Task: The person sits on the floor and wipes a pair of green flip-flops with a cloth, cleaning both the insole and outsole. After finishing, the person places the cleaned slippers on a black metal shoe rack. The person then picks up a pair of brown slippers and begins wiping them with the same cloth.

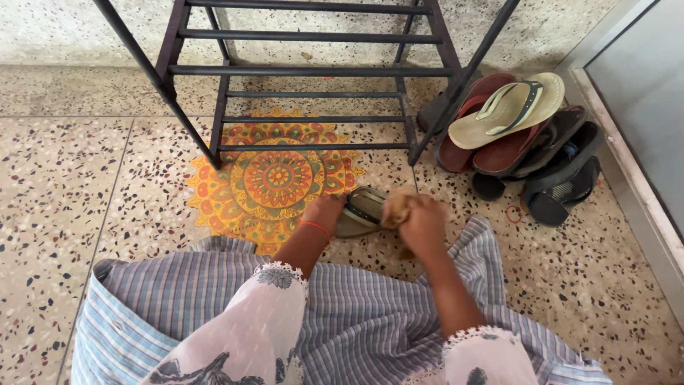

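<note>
My left hand [324, 212] holds an olive-green flip-flop [360, 212] with a dark strap down on the speckled floor. My right hand [422, 222] is closed on a small brown cloth [397, 208] pressed against the flip-flop's right end. A red thread band circles my left wrist. Both arms reach out over my striped blue-grey skirt [356, 314] from white patterned sleeves.
A dark metal shoe rack [306, 71] stands just ahead, over a round orange and yellow floor decoration [274, 178]. A heap of sandals and flip-flops [520, 135] lies at the right beside a raised door threshold [634, 178]. A small red ring [514, 214] lies on the floor.
</note>
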